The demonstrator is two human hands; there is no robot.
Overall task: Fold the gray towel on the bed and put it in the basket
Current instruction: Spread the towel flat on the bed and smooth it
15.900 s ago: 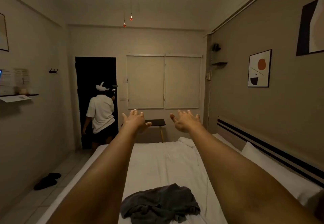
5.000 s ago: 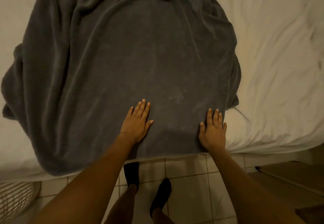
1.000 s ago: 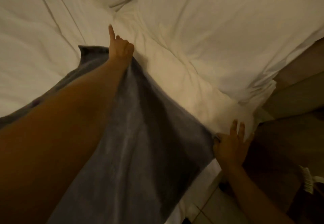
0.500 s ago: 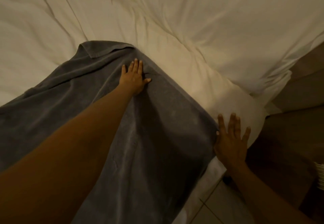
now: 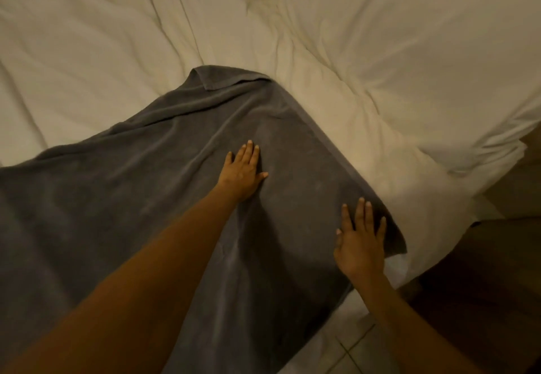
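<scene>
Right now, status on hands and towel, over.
Left hand flat on towel. Right hand flat near its corner. Far corner flipped over. Basket not visible.

The towel [image 5: 123, 198] is plain dark gray with no pattern. The bed [image 5: 87, 51] sheet is plain off-white, as is the pillow [image 5: 424, 51]. The floor [image 5: 351, 353] tiles are pale with darker grout lines.

A dimly lit bedroom corner, seen from above.

The bed [image 5: 292, 37] was covered by creased white sheets under warm, low light. A pillow [image 5: 424, 60] was laid at the upper right. Pale floor tiles [image 5: 345, 353] were seen beneath the bed's edge, shadowed brown beside them.
</scene>
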